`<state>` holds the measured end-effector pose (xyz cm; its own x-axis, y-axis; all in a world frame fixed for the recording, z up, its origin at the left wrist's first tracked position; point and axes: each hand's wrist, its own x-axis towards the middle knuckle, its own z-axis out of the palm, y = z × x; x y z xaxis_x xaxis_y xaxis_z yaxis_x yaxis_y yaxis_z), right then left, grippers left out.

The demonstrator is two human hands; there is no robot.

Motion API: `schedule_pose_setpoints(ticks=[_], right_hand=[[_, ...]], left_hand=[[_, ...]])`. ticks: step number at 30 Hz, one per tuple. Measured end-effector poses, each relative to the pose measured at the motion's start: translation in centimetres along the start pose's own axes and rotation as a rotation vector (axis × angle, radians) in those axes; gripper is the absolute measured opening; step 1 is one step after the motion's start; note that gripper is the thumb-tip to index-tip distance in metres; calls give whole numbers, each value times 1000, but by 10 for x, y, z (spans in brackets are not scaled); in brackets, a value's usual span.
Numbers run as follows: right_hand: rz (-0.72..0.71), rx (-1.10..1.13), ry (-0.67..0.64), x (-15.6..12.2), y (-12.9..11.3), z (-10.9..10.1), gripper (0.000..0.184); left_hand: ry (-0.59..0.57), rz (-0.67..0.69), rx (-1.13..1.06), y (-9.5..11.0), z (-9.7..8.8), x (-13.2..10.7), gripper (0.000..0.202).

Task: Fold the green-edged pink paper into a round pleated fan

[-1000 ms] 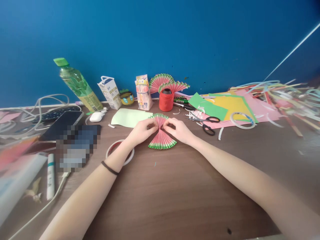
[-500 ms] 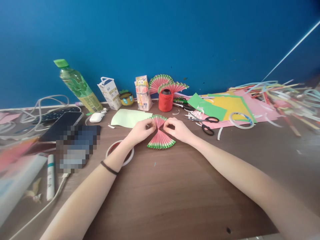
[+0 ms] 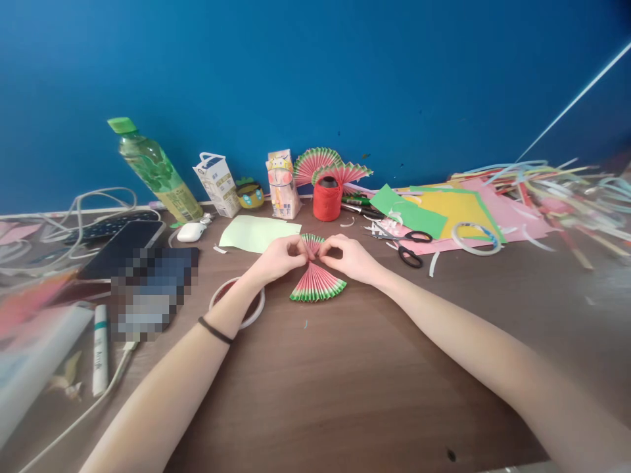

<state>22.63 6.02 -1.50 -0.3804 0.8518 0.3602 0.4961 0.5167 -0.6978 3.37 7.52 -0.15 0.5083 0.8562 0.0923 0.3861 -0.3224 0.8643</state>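
Head view: my left hand pinches the pleated paper fan, likely to gather its folds; right hand alongside, grip unclear.

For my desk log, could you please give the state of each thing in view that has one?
Pleated paper: fanned at both ends, narrow between
Bottle: capped
Scissors: handles spread
Earphone case: lid shut
Marker: lying down
White carton: standing
Red spool: upright
Left tape roll: flat
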Motion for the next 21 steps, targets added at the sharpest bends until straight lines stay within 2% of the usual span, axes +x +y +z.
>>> schedule_pose_setpoints(ticks=[11,17,21], right_hand=[[23,111,23,-5,-5,1,3],[22,251,44,-3,-5,3,6],[-32,126,123,-3,-6,3,7]], left_hand=[[48,-26,48,3,5,-1,8],[32,-34,-182,1,6,0,22],[13,-42,-192,1,5,0,21]])
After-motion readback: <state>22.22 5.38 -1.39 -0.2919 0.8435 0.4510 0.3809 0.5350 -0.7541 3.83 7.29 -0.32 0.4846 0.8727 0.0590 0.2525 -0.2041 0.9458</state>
